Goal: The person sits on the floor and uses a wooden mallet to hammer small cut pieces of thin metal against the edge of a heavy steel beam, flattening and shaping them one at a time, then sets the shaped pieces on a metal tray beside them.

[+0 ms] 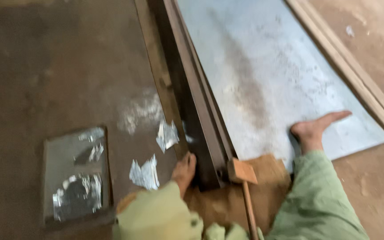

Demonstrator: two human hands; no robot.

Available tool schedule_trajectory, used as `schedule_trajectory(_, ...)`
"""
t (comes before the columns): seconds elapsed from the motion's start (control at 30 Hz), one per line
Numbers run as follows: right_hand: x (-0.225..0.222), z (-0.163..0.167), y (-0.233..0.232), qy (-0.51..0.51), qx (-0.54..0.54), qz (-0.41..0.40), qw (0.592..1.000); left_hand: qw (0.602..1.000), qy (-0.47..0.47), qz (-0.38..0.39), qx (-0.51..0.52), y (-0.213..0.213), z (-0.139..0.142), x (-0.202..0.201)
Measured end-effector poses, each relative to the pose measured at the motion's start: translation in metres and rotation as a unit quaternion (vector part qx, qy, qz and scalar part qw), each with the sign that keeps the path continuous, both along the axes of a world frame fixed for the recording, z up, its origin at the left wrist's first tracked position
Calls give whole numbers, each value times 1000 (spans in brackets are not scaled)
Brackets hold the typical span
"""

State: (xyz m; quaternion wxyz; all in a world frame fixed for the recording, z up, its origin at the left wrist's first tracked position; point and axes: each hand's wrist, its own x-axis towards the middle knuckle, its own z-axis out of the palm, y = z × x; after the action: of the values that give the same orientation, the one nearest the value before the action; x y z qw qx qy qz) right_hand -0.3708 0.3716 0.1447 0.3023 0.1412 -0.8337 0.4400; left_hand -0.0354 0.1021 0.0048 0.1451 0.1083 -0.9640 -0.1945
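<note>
A large grey metal sheet (272, 75) lies flat on the floor. My right hand (316, 129) rests on its near edge, palm down with the fingers stretched out to the right. My left hand (185, 171) grips the near end of a long dark steel bar (192, 98) that runs along the sheet's left edge. A wooden mallet (244, 178) lies between my arms, its head next to the bar's end and its handle pointing towards me. The picture is blurred. Both sleeves are pale green.
A shallow rectangular tray (50, 178) with shiny metal scraps sits at the lower left. More foil-like scraps (145, 174) lie on the dark floor beside my left hand. A wooden strip (356, 75) borders the sheet's right side, with brown ground beyond.
</note>
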Motion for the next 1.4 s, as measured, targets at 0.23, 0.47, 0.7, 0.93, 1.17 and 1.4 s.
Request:
schedule_trajectory(0.23, -11, -4, -8, -16, 2, -4, 1000, 982, 190, -19, -7, -53, 88, 4)
schedule_trajectory(0.47, 130, -28, 4, -136, -49, 55, 988, 985, 12, 165, 49, -135, 99, -67)
schedule_trajectory(0.7, 306, -146, 47, -555, 58, 18, 830, 960, -77, 260, 66, -150, -16, -41)
schedule_trajectory(0.93, 323, -216, 99, -604, -35, 115, 788, 914, 56, 392, 84, -183, 2, -6)
schedule_trajectory(1.17, 314, -203, 97, -716, -144, 47, 682, 692, 162, 286, 642, -154, 2, 0)
schedule_trajectory(1.4, 318, -148, 37, -738, -107, 27, 665, 774, 168, 420, 443, -174, -29, 20)
